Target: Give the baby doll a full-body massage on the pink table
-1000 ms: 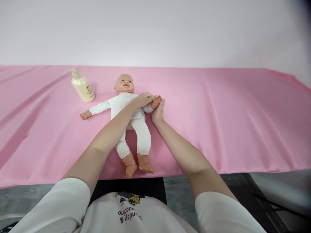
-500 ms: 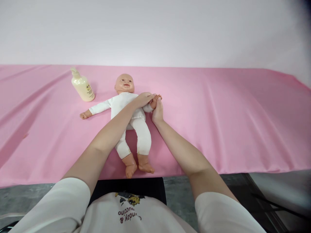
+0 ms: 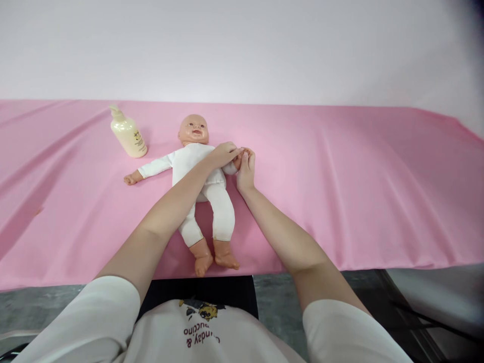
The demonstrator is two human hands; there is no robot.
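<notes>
Feet of a baby doll, bare and tan, reach the near edge of a pink-draped worktop, left of its middle. The doll lies face up, legs slightly parted. White fabric covers its legs, torso and arms; its feet, hands and head are smooth and moulded. It looks light, with a soft, floppy stuffed body and stiffer ends that would probably slip more than the fabric; the sleeved forearm seems the surest place to take hold, with the wrist supported.

The person's right hand comes in from the doll's outer side, thumb and fingers clamped on its small hand. The left hand crosses the torso, fingers together over the same arm; whether they grip underneath, I cannot tell. The doll's other arm stretches toward the worktop's left edge. Nearer the far edge lie the bald head and, left of it, a standing cream pump bottle. A pale wall rises beyond.
</notes>
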